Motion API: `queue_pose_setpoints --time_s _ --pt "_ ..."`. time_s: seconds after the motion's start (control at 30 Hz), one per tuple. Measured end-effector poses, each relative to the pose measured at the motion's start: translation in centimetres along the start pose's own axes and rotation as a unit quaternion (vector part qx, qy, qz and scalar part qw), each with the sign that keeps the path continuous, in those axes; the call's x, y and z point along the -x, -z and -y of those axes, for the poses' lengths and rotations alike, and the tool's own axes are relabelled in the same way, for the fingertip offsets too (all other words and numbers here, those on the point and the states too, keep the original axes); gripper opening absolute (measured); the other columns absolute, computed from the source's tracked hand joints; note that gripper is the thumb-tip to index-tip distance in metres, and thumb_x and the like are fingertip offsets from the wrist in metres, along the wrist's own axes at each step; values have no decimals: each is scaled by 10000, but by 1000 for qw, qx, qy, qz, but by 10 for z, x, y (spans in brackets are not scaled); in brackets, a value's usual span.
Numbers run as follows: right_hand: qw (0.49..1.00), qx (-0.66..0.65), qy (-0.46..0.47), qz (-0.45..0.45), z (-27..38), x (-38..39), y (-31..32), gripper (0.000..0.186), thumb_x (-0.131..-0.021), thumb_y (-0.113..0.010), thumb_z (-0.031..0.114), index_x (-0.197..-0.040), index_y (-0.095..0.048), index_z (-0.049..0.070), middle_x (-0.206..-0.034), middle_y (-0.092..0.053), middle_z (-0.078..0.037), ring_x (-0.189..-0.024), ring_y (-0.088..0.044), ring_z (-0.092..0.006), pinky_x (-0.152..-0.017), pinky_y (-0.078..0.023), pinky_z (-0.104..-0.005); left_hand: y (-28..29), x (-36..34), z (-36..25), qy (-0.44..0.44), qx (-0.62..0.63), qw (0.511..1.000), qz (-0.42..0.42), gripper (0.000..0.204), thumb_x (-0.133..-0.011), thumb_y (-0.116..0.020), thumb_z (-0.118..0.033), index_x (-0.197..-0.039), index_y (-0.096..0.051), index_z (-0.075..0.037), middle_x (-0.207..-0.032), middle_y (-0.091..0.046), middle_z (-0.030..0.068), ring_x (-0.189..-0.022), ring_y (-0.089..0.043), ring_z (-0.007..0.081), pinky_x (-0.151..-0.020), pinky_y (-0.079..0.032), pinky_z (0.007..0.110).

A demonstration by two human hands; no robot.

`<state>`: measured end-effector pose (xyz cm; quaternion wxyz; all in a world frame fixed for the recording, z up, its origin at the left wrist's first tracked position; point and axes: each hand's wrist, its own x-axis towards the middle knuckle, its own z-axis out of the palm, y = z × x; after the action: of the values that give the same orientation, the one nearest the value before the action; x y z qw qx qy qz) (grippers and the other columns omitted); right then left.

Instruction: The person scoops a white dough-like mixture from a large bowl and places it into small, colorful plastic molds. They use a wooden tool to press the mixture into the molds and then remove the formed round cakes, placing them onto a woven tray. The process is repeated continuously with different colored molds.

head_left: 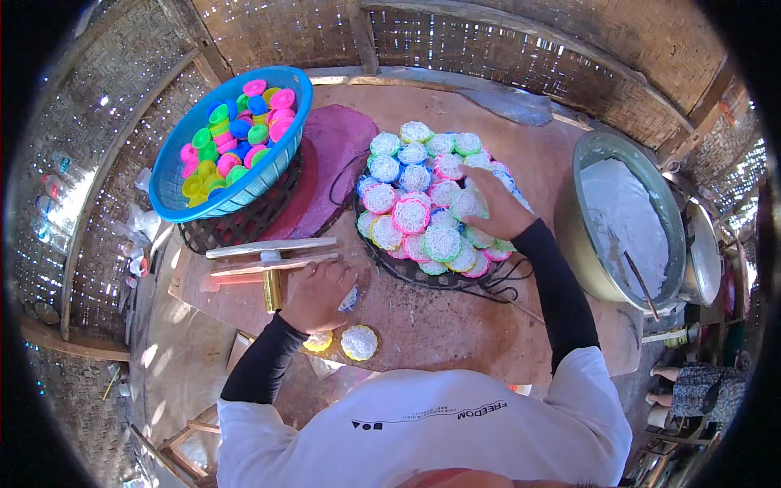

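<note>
Broadly, the scene was taken up by a wooden table (455, 325) running across the middle of the frame, ringed by woven bamboo walls (521, 49). At right centre a large metal basin (590, 244) of white batter was seen, with a thin stick (639, 281) leaning in it. At upper left a blue plastic basket (175, 199), heaped with empty coloured moulds (236, 134), was propped on a dark woven tray (236, 228). Beside it a purple round mat (333, 154) was laid flat.

At the centre a round rack (423, 276) was piled with filled moulds (411, 215), each holding a white lacy noodle nest. The right hand (492, 203) was laid on the right side of this pile, fingers spread and curved down over a mould; whether one was actually clamped could not be told. The left hand (317, 293) was rested lower left of the rack, loosely closed about a small blue mould (350, 299), just beside a brass press (271, 285) with wooden handles. Two filled yellow moulds (358, 343) were set at the near table edge.

For the step to be done well, it was judged that a mould should be taken by its rim, not its soft filling, and lifted straight up so the neighbours were not dragged. The stack looked loose, so light pressure was advised.
</note>
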<state>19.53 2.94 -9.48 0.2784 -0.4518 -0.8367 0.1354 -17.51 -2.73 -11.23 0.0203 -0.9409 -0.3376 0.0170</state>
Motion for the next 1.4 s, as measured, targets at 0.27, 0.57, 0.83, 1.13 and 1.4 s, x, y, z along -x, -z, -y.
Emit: queue_pose_setpoints --time_s 0.27,0.57,0.83,1.13,1.4 --pt "977 -177 101 64 134 -1 -62 644 -733 -659 86 -1311 -382 28 -1247 -472 -184 -1187 -445 -327 -1011 -346 -399 44 36 21 235 156 944 -171 626 -718 -687 -342 -1251 -465 -103 -1191 -495 115 -1091 -465 306 -919 -324 466" --pt "962 -44 184 198 137 -32 -167 788 -663 -711 152 -1358 -344 106 -1293 -430 -200 -1232 -391 -358 -1005 -353 -449 14 101 -18 176 101 977 65 938 -590 -761 -442 -1377 -329 -168 -1347 -344 104 -1238 -336 325 -960 -271 511" --pt "952 -3 190 239 142 -46 -167 772 -660 -699 167 -1352 -358 128 -1251 -493 -167 -1129 -496 -331 -948 -389 -459 -17 95 -19 123 71 990 -1 617 -653 -733 -369 -1163 -516 -99 -1141 -536 76 -1065 -505 253 -854 -377 442" --pt "990 63 50 120 49 -92 -15 787 -657 -694 125 -1362 -346 93 -1166 -539 -201 -1061 -511 -368 -926 -398 -441 11 71 -9 120 156 979 47 605 -619 -749 -296 -1150 -535 -98 -1084 -558 80 -954 -571 272 -808 -435 404" --pt "979 76 0 189 2 -85 -25 828 -636 -736 86 -1358 -331 99 -1142 -534 -235 -1062 -510 -385 -930 -409 -418 66 -42 49 71 172 973 -134 677 -648 -749 -340 -1199 -500 -35 -1138 -542 184 -1067 -524 354 -899 -422 427"
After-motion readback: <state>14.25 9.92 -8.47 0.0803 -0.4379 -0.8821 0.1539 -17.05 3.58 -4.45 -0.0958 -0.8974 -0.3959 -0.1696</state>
